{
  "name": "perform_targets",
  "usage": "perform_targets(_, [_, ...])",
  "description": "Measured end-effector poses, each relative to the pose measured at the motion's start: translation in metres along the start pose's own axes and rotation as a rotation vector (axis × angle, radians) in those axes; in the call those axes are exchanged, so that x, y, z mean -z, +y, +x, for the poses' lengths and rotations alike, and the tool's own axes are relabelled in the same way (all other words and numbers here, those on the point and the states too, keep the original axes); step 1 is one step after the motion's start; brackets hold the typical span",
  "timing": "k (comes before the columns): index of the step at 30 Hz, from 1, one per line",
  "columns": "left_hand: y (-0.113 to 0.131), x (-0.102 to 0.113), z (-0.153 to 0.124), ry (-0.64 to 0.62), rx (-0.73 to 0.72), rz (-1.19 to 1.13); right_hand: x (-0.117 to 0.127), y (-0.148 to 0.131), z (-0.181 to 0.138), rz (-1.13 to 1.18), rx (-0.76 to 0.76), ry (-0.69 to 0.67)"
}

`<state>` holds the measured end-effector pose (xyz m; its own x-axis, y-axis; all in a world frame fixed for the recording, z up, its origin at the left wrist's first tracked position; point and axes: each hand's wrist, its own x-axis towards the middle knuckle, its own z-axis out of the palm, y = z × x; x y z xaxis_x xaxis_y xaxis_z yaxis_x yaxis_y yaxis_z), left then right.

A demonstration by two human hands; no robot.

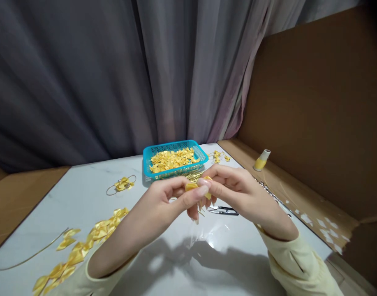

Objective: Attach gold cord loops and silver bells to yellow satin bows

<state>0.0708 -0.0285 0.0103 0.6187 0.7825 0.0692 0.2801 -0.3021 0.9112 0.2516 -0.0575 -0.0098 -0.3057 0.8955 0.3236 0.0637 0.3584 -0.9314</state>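
Ribbon piece (191, 187), yellow, midway in the head view: pinched between left hand (165, 203) and right hand (237, 189), within a narrow grip of each, neither nearer. Long axis mostly under fingertips (203, 190); cannot tell its direction. Above the surface (83, 201), on the near side of blue basket (169, 146), left of snips (227, 211).

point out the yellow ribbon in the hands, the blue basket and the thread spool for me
Yellow ribbon (191, 186): head view, on its visible left part.
Blue basket (176, 169): head view, on the front rim.
Thread spool (260, 163): head view, on the wound yellow thread.
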Motion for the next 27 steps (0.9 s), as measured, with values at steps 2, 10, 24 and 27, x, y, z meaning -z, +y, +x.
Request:
perform_targets(2, [0.0,0.0,0.0,0.006,0.016,-0.091,-0.001,0.0,0.0,-0.023,-0.007,0.032])
perform_targets(10, [-0.005,0.002,-0.001,0.056,0.013,-0.15,0.003,-0.002,0.003,-0.234,0.005,0.023])
perform_targets(24, [-0.007,-0.007,0.0,0.066,0.067,-0.127,-0.002,0.004,0.006,-0.139,0.011,0.095])
perform_targets(27, [-0.009,-0.008,0.0,0.068,0.013,-0.163,-0.006,0.007,0.006,0.039,-0.014,0.132])
